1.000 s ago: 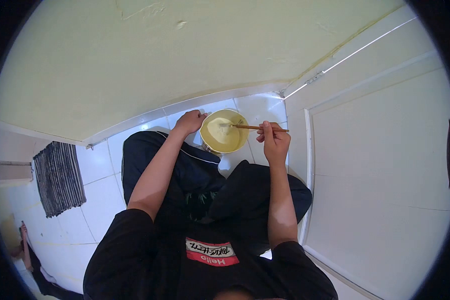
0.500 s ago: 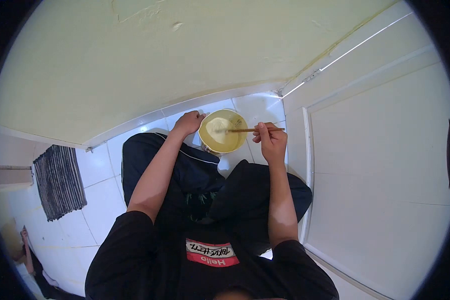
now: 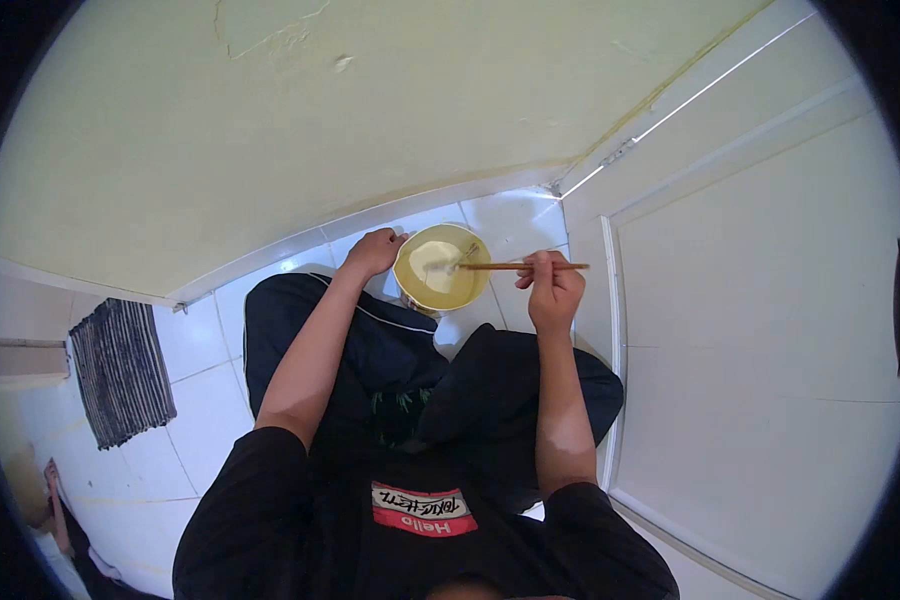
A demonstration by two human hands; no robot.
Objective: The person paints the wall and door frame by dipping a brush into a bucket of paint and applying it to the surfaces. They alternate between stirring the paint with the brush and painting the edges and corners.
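A round yellowish bucket (image 3: 473, 290) stands on the tiled floor between my knees and the wall, with pale creamy paint (image 3: 431, 262) inside. My right hand (image 3: 553, 290) grips the thin wooden handle of a brush (image 3: 500, 267); its tip reaches over the bucket and into or just above the paint. On the bucket's left side, my left hand (image 3: 375, 252) has its fingers closed against the rim.
A pale wall (image 3: 300, 130) with a baseboard runs along the front. The white door (image 3: 760, 300) is at the right. A striped dark mat (image 3: 122, 372) lies on the floor at the left. Another person (image 3: 65, 530) shows at the lower left.
My right hand has shifted slightly right and down with the brush, which now lies closer to level. My left hand stays at the bucket's rim. The view has tilted slightly.
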